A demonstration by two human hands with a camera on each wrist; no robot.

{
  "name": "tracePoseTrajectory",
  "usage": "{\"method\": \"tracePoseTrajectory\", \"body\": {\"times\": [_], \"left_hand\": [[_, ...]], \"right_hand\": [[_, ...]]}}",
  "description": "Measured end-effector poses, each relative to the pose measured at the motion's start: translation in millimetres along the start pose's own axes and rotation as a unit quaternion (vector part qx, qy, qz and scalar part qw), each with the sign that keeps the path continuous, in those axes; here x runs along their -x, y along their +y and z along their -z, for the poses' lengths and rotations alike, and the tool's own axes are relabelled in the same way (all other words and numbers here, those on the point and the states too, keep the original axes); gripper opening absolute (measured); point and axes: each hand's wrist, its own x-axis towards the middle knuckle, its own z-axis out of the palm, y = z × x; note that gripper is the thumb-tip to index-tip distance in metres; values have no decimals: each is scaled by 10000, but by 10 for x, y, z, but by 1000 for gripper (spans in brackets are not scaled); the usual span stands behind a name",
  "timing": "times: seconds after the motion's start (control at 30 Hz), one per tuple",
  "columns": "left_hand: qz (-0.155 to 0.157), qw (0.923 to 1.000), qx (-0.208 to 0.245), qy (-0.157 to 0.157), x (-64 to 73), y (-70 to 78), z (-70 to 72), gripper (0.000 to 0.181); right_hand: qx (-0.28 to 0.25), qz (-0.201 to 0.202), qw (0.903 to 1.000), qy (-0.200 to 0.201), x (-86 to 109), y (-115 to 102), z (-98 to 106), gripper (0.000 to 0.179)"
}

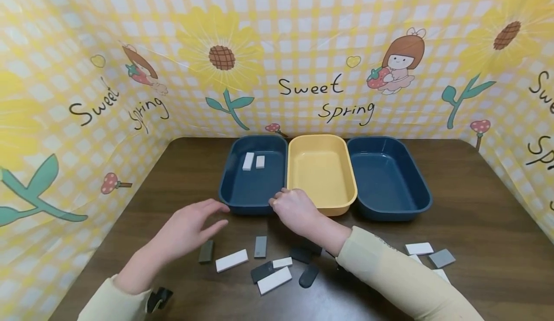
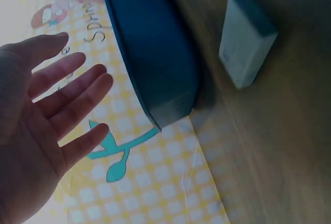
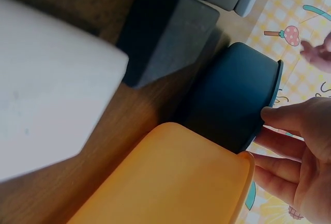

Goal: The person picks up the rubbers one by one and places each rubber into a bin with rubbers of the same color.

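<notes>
My right hand (image 1: 296, 211) is at the front right corner of the left blue tray (image 1: 253, 209). In the right wrist view, its thumb and fingers pinch that blue tray's rim beside the yellow tray (image 3: 181, 175). My left hand (image 1: 183, 229) has its fingers spread near the left tray's front left corner. In the left wrist view, the left palm (image 2: 31, 146) holds nothing. Two small white blocks, one longer (image 1: 248, 161) and one shorter (image 1: 260, 162), lie inside the left tray.
A second blue tray (image 1: 389, 215) stands right of the yellow one. In front lie several white, grey and dark blocks, among them a grey block (image 1: 260, 247), a white block (image 1: 232, 261) and a dark rounded piece (image 1: 308, 276). More blocks, including a grey one (image 1: 442, 258), lie right.
</notes>
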Motion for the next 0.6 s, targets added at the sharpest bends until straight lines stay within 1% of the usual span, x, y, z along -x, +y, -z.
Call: {"method": "tracePoseTrajectory", "body": {"times": [0.07,0.17,0.23,0.33,0.4,0.47,0.5,0.6], "left_hand": [[-53,9997,22,-228,46,50,-21,21],[-128,9972,37,-736,95,118,-72,23],[-134,9938,6,-1104,118,156,-119,30],[-40,9871,15,-1599,144,203,-196,39],[-20,9837,3,-1797,161,224,-240,43],[-14,9811,86,-1931,176,237,-274,43],[-24,9802,123,-1977,182,240,-288,42],[-126,9801,143,-1976,203,240,-327,39]], "right_hand": [[73,16,10000,23,2,2,1,12],[133,30,9999,50,3,8,-1,12],[133,19,9999,42,3,12,4,11],[139,22,9999,28,-2,11,8,11],[137,29,9999,12,-2,7,8,11],[123,30,9999,-7,2,1,8,11],[120,23,9999,-19,5,-1,9,12],[110,-6,9999,-29,10,-5,6,11]]}}
